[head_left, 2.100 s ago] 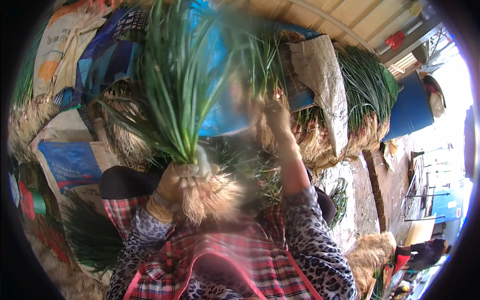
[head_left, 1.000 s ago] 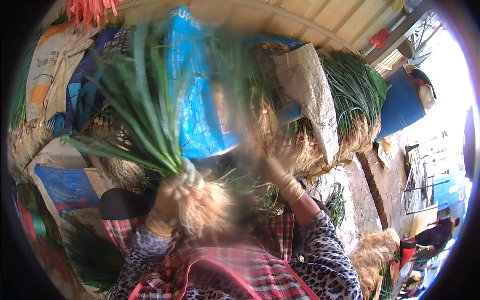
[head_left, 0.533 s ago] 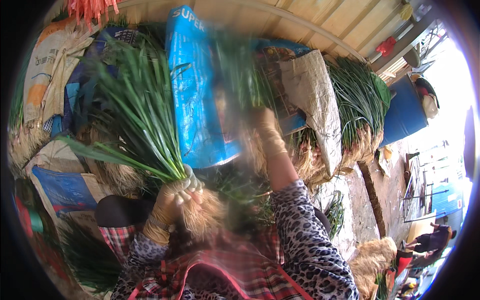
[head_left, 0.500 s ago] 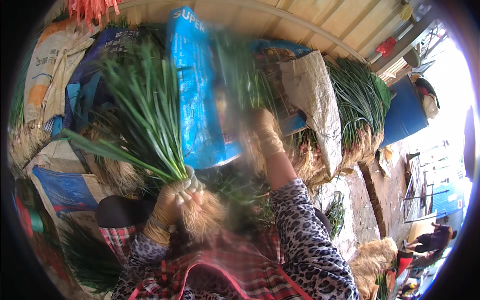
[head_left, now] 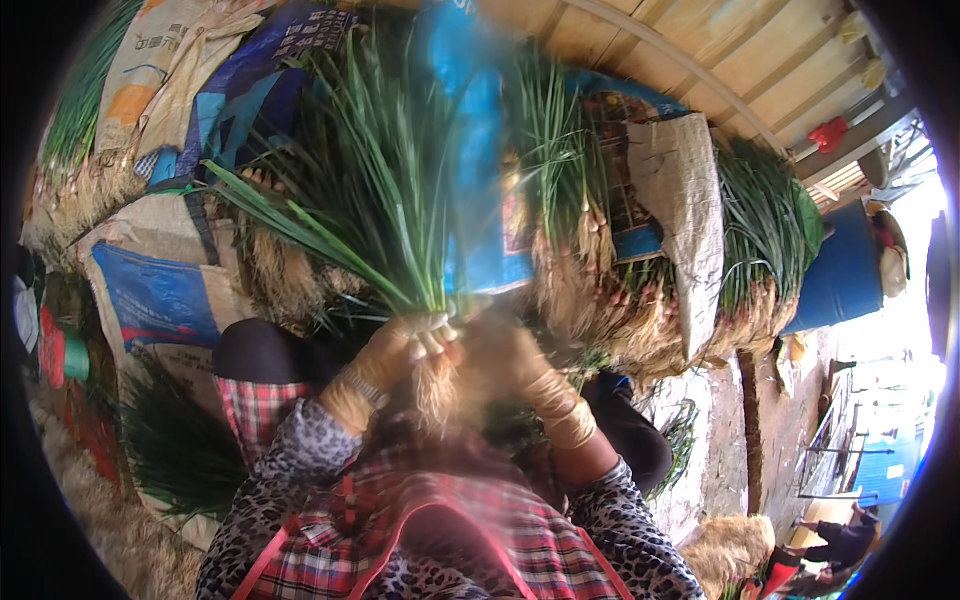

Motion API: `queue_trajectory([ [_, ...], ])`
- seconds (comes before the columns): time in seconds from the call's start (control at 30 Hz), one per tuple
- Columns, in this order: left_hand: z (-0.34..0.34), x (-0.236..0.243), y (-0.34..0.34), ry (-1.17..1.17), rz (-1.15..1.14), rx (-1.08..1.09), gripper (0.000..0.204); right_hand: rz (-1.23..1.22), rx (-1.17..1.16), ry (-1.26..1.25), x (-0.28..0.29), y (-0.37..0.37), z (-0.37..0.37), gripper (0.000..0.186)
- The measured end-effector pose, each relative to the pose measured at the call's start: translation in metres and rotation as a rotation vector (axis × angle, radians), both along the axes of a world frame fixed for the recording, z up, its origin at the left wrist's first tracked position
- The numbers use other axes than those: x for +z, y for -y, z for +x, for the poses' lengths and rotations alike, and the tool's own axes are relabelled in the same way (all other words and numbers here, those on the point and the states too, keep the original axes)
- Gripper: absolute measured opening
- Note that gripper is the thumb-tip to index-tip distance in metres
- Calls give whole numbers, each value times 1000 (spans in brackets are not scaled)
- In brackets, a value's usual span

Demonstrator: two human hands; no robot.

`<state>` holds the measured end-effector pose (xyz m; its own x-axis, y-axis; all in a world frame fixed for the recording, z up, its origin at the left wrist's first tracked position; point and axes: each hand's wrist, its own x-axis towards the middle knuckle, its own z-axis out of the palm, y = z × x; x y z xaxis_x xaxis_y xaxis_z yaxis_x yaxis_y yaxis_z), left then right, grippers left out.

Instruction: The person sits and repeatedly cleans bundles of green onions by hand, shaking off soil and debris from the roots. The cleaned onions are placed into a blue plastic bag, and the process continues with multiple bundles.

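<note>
A bunch of green onions point(head_left: 395, 200) stands upright in front of my body, long green leaves fanning upward and pale roots hanging below. My left hand point(head_left: 385, 352), in a tan glove, is closed around its white stem ends. My right hand point(head_left: 508, 360), also gloved, is just to the right, close to the stems and roots. Motion blurs its fingers, so I cannot tell whether they touch the bunch. Farther out, another bunch of green onions point(head_left: 555, 130) lies against the blue plastic sack point(head_left: 478, 190), roots toward me.
More rooted green onions point(head_left: 755, 220) are piled at the right, partly under a beige woven sack point(head_left: 680, 190). A blue barrel point(head_left: 840, 265) stands beyond. At the left are printed sacks point(head_left: 150, 75) and a dark green heap of leaves point(head_left: 175, 425). A corrugated wall point(head_left: 690, 50) borders the far side.
My right hand has drawn back from the bunch on the blue sack and come beside my left hand. The left hand still holds its bunch. The whole view has shifted.
</note>
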<state>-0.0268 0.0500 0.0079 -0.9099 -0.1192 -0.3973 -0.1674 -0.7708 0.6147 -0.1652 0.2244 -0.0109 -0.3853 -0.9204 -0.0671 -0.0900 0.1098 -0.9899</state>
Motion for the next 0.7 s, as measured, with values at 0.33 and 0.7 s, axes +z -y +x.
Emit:
queue_trajectory([
  [0.33,6,34,-4,-295,262,220,27,277,-432,74,110,-13,-14,16],
  [0.7,9,26,0,-227,227,176,26,-89,64,-528,82,74,-1,14],
])
